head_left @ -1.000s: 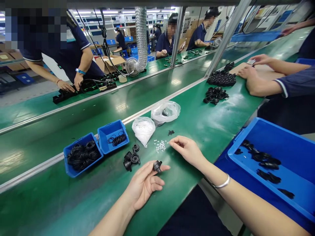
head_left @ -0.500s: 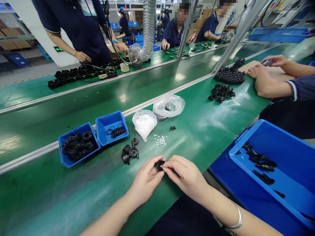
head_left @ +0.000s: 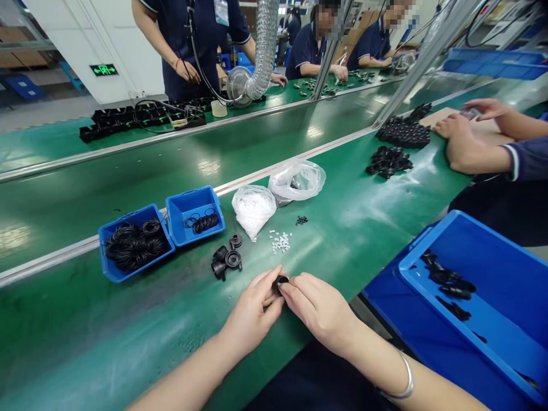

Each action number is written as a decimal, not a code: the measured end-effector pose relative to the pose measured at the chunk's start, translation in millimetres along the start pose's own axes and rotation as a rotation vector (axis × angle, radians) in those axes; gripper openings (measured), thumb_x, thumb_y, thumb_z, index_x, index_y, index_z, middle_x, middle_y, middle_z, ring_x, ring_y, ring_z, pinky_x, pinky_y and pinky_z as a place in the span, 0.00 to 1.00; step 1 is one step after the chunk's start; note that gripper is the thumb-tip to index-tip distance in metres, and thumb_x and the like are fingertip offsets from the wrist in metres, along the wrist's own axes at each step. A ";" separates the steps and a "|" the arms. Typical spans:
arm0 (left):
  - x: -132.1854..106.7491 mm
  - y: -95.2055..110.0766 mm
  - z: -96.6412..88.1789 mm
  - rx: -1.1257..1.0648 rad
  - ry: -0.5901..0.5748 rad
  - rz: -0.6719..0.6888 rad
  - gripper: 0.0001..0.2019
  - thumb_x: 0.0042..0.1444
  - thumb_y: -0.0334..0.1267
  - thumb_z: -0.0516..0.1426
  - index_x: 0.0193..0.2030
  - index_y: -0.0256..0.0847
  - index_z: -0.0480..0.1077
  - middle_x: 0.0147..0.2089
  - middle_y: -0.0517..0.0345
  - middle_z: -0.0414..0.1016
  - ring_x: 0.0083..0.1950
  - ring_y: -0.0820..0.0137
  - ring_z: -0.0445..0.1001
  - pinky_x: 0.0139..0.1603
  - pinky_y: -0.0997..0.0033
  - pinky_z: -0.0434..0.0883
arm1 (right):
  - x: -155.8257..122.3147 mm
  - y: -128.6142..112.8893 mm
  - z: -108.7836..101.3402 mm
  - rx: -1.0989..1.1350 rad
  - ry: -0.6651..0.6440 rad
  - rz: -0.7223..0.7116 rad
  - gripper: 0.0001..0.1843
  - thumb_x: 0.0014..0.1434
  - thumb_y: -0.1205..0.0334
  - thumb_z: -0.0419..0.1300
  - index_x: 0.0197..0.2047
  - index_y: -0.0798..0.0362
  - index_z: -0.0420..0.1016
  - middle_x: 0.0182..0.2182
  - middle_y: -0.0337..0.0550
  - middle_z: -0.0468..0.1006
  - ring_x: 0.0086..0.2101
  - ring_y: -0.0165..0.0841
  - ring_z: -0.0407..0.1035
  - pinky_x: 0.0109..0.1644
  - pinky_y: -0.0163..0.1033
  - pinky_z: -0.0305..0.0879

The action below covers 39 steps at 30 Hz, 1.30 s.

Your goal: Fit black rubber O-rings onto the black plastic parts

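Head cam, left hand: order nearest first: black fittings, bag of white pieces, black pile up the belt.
1. Black fittings: ahead, left of the left hand.
2. Bag of white pieces: straight ahead on the belt.
3. Black pile: far up the belt, right, near a co-worker's hand.

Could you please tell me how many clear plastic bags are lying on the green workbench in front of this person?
2. A clear plastic bag filled with white pieces sits nearer the person, and a looser clear plastic bag touches it on the far side, on the green workbench.
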<state>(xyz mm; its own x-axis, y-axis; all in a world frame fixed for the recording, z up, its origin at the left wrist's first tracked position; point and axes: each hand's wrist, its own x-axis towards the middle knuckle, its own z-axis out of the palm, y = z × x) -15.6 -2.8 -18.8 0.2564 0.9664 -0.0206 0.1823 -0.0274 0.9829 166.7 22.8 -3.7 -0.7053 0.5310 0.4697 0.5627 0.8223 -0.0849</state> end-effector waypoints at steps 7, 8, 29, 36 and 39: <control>0.5 0.7 -4.1 0.083 0.014 0.052 0.25 0.61 0.33 0.53 0.66 0.49 0.62 0.62 0.48 0.69 0.42 0.66 0.76 0.59 0.60 0.68 | 10.7 -0.3 -5.5 0.009 0.014 -0.050 0.13 0.67 0.72 0.48 0.43 0.57 0.74 0.28 0.47 0.73 0.28 0.37 0.66 0.30 0.43 0.66; 0.2 0.6 -4.9 0.089 0.018 0.053 0.25 0.61 0.33 0.53 0.65 0.48 0.64 0.61 0.48 0.70 0.50 0.63 0.76 0.62 0.59 0.66 | 11.8 -0.8 -5.1 0.013 0.009 -0.047 0.13 0.67 0.72 0.48 0.43 0.58 0.74 0.28 0.48 0.74 0.28 0.37 0.66 0.30 0.43 0.66; 3.7 9.3 -0.3 -0.423 -0.087 -0.176 0.21 0.63 0.41 0.56 0.62 0.45 0.60 0.54 0.50 0.69 0.39 0.73 0.70 0.40 0.73 0.68 | 38.8 126.0 33.7 0.084 -0.052 0.478 0.09 0.66 0.65 0.53 0.41 0.55 0.75 0.36 0.49 0.75 0.37 0.39 0.72 0.44 0.43 0.69; 6.9 10.5 5.6 -0.521 -0.063 -0.207 0.22 0.59 0.43 0.60 0.59 0.44 0.62 0.52 0.48 0.67 0.41 0.64 0.79 0.39 0.67 0.73 | 42.0 131.8 31.4 0.106 -0.092 0.460 0.09 0.66 0.66 0.53 0.38 0.54 0.75 0.35 0.47 0.75 0.37 0.38 0.71 0.43 0.41 0.68; 8.0 8.9 5.7 -0.566 -0.025 -0.229 0.23 0.56 0.42 0.62 0.57 0.43 0.64 0.54 0.47 0.67 0.49 0.58 0.79 0.51 0.61 0.73 | 43.3 134.1 29.6 0.125 -0.119 0.449 0.08 0.65 0.66 0.55 0.37 0.54 0.75 0.34 0.46 0.76 0.36 0.38 0.71 0.43 0.40 0.68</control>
<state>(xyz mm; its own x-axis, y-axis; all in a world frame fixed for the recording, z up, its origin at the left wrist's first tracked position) -6.5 3.3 -11.3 0.2937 0.9252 -0.2404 -0.2958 0.3271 0.8975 198.8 162.1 -20.7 -0.4529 0.8531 0.2592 0.7721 0.5206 -0.3644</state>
